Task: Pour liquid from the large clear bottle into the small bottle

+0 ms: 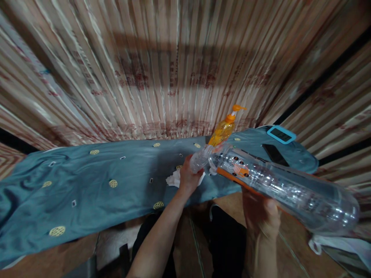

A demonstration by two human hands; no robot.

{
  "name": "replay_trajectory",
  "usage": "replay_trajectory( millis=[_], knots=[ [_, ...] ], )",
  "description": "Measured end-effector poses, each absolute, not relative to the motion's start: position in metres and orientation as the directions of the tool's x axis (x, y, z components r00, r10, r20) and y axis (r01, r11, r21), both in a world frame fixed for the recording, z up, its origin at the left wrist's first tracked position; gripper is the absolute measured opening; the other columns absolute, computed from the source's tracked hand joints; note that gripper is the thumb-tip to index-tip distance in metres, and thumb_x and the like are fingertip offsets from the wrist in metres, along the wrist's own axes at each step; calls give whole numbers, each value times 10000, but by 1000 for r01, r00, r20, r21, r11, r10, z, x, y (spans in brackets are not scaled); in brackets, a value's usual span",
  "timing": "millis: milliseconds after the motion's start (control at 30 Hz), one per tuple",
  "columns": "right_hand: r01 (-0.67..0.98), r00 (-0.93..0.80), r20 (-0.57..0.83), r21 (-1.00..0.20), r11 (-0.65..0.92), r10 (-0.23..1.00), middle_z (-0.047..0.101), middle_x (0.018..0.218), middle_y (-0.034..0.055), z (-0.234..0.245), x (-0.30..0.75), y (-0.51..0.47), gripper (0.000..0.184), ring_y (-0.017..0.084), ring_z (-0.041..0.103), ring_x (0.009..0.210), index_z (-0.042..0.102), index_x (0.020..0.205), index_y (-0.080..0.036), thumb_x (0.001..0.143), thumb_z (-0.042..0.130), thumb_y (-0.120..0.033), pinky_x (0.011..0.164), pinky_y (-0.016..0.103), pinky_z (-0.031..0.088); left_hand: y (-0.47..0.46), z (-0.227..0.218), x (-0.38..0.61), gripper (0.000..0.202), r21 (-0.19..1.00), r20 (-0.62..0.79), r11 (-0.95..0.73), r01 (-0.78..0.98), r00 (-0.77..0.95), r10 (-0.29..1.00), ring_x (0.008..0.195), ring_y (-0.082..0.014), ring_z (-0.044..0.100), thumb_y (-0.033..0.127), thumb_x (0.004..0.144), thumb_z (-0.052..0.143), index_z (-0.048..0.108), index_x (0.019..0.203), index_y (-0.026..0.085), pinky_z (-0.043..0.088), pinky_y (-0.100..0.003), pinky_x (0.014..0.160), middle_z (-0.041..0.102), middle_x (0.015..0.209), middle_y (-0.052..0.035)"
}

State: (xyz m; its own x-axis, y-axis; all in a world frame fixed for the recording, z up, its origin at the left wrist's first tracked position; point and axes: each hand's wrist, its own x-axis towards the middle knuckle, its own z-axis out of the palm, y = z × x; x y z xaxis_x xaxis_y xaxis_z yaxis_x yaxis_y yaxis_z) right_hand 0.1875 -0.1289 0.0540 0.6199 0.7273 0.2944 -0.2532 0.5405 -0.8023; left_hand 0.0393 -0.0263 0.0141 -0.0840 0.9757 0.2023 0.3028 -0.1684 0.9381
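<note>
A large clear plastic bottle (286, 189) with an orange strip and a small cartoon picture lies tilted across my front, its base toward the right. Supporting it from below, my right hand (261, 214) is closed on its side. My left hand (190, 179) is wrapped round a clear ribbed plastic piece (199, 159) at the bottle's narrow end; whether that piece is joined to the bottle I cannot tell. Crumpled white tissue (173, 179) shows by my left hand, and it is unclear whether the fingers touch it. Behind the narrow end stands a yellow pump bottle (222, 130), its lower part hidden.
A grey-blue cloth with yellow patterns (87, 181) covers the long table. At its right end lie a blue-framed digital clock (281, 134) and a dark phone (274, 154). Patterned curtains (162, 77) hang behind. A white strap or bag (342, 245) is at lower right.
</note>
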Motion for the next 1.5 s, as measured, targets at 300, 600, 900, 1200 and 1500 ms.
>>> replay_trajectory(
  millis=[300,600,900,1200,1500],
  knots=[
    [-311,584,302,-774,551,754,701,1129,45,50,194,-121,562,222,637,1085,673,1139,-211,669,847,-465,1035,506,467,-23,16,33,537,945,181,-144,294,-102,978,1024,-251,714,116,663,771,579,1156,210,554,-390,943,742,1089,-50],
    [-369,610,227,-766,526,759,706,1070,38,33,199,-121,515,192,663,982,662,1161,-206,734,798,-458,946,453,528,-23,14,32,543,936,175,-129,328,-116,978,1054,-257,709,137,667,778,584,1167,220,550,-385,968,741,1111,-48],
    [-389,613,222,-750,535,758,668,1084,58,22,204,-118,403,190,639,997,637,1137,-171,854,693,-452,933,444,524,-24,17,32,529,926,165,-114,361,-113,980,1055,-256,713,128,687,764,577,1172,227,554,-372,948,743,1117,-45],
    [-403,622,222,-731,550,751,636,1112,63,17,207,-117,352,183,623,998,617,1131,-163,902,648,-428,879,409,546,-24,19,34,518,927,168,-116,358,-119,979,1012,-245,722,120,684,759,574,1155,231,563,-361,918,749,1084,-36],
    [-410,651,185,-731,546,737,641,1130,69,11,195,-127,392,192,622,1021,622,1149,-167,879,665,-448,889,413,539,-26,17,33,529,928,172,-122,352,-114,979,1017,-249,724,111,678,771,577,1157,220,570,-369,919,751,1082,-39]
  ],
)
